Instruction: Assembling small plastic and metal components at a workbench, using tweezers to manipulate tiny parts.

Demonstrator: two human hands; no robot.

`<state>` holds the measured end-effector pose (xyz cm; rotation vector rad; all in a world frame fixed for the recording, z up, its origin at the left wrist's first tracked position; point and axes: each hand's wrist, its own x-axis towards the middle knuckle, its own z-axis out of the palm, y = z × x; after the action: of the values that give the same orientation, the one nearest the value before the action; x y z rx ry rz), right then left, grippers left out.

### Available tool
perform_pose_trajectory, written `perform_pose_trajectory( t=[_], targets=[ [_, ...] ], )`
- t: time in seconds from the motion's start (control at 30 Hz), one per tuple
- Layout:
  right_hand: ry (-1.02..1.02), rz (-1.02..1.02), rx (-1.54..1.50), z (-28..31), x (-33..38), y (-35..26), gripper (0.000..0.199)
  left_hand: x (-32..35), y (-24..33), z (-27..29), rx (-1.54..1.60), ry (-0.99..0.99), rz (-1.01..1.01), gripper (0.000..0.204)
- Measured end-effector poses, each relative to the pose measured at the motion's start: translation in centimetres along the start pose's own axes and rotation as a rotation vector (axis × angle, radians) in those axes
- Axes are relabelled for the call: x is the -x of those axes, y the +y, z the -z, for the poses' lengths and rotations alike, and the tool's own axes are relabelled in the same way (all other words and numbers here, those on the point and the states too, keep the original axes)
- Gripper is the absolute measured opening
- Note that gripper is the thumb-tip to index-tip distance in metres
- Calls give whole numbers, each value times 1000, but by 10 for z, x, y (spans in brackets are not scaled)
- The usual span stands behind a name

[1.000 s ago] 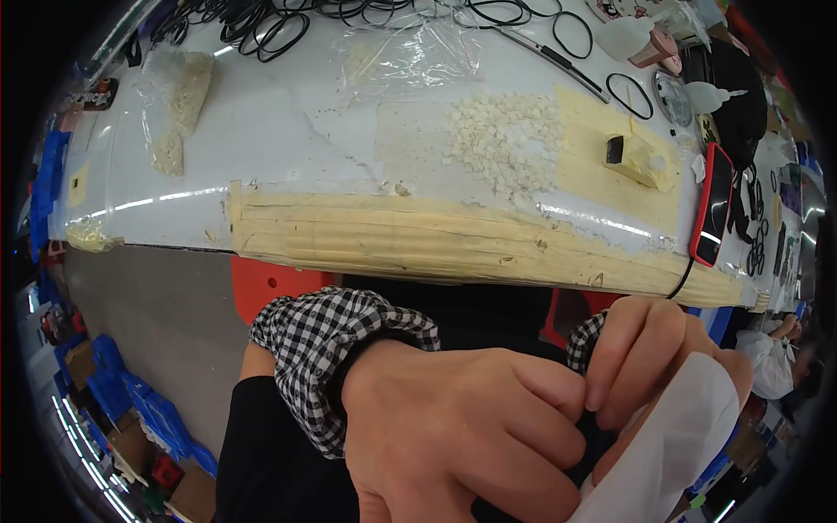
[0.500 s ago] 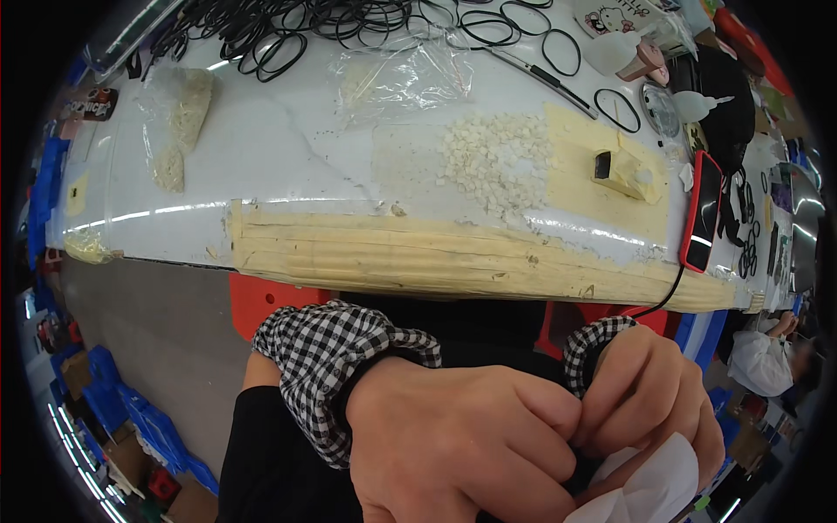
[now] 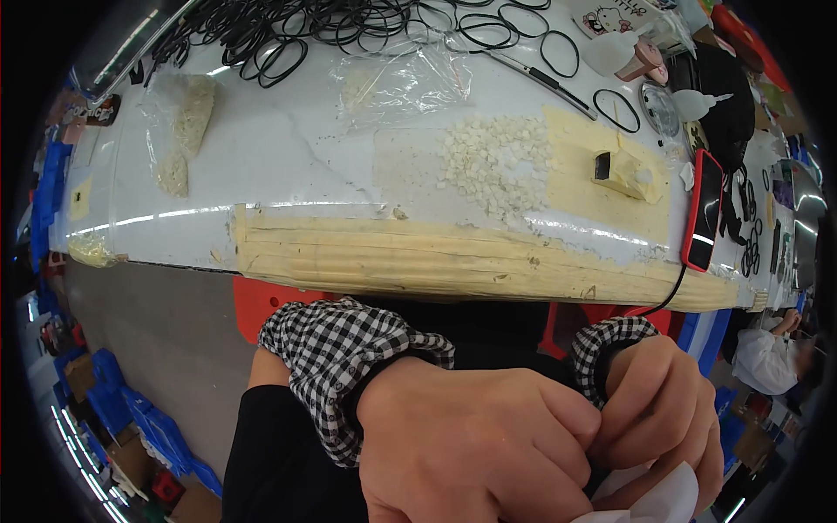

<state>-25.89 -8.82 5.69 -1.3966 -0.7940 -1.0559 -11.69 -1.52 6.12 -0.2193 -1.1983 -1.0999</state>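
Observation:
Low in the view, my left hand [image 3: 475,444] is closed, its back turned up and its fingers curled; whatever they grip is hidden. My right hand [image 3: 660,410] meets it at the fingertips, with bent fingers closed around a soft white sheet [image 3: 658,506] that looks like tissue or thin paper. Part of the sheet is cut off by the lower edge. Black-and-white checked sleeve covers [image 3: 340,362] sit at both wrists. Both hands are in front of the table edge, over my dark clothing.
Taped along its front edge, the white table [image 3: 288,166] holds small pale pieces [image 3: 497,161], plastic bags [image 3: 405,83], black cords [image 3: 323,22], a pen-like tool [image 3: 549,84], a yellowish block [image 3: 626,174] and a red-framed device [image 3: 703,211]. Red plastic seat edges [image 3: 270,301] show below. A person [image 3: 767,357] sits far right.
Both hands have shifted slightly to the right, still closed and together. Less of the white sheet shows now between them.

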Motion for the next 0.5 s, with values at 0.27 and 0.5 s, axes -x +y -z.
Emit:
perform_pose_trajectory(
  t=[0.27, 0.5],
  targets=[
    [193, -134, 510, -15, -27, -11, 15, -6, -33, -28, 424, 248, -242, 74],
    [315, 125, 678, -14, -25, -2, 22, 17, -8, -22, 1357, 131, 527, 57]
  ],
)
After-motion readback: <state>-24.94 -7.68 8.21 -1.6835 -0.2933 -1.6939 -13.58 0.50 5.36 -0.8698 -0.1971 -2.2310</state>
